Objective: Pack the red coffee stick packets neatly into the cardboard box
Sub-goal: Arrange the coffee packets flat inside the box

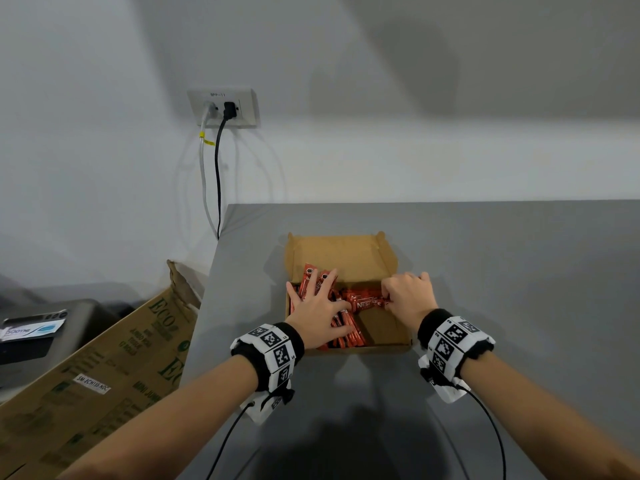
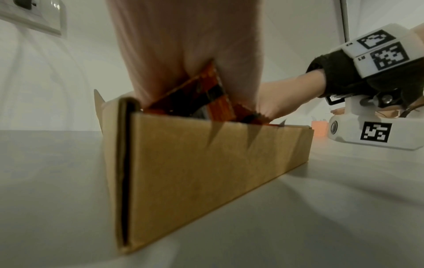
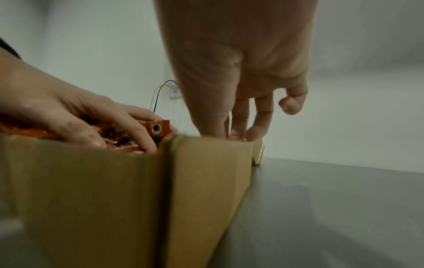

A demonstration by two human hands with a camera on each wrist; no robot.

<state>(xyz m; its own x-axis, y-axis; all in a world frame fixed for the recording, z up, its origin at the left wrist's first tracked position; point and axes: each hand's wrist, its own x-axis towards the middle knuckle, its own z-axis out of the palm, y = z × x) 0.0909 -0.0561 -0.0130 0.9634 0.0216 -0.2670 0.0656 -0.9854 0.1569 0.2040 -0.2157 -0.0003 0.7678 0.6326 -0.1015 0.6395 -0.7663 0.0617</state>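
Note:
An open cardboard box [image 1: 346, 252] sits on the grey table, its lid folded back. Several red coffee stick packets [image 1: 346, 332] lie lengthwise in its left half. My left hand [image 1: 318, 299] presses flat on them with fingers spread. A few more packets [image 1: 363, 303] lie crosswise in the middle. My right hand [image 1: 391, 299] pinches their right end with curled fingers, close to the box's right wall. In the left wrist view, packets [image 2: 215, 98] stick up above the box wall [image 2: 206, 172]. In the right wrist view, my left hand's fingers [image 3: 137, 130] cover packets [image 3: 158, 128] at the rim.
The box's right half shows bare floor [image 1: 384, 327]. The table's left edge [image 1: 211, 289] runs close by the box. Beyond it leans a large printed carton [image 1: 104, 368]. A wall outlet [image 1: 223, 109] with two cables hangs behind. Grey tabletop [image 1: 502, 271] spreads to the right.

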